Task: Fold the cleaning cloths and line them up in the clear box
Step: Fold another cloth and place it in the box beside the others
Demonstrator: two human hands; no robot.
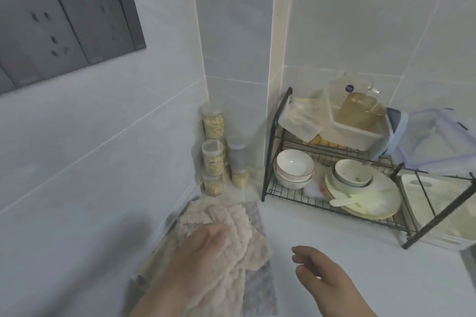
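Near: left grip lies flat on the pale fluffy cloth, fingers out, pinching nothing. Right grip hovers just beside it over the table, fingers loose, empty. The cloth is crumpled over a grey cloth, its long axis running away along the wall foot. Left grip is nearer; the right must reach leftward. Far right: clear box on the wire rack, well apart.

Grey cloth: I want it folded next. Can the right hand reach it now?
Probably yes: the right hand hovers beside an uncovered edge of the grey cloth, nothing between; the beige cloth covers the rest.
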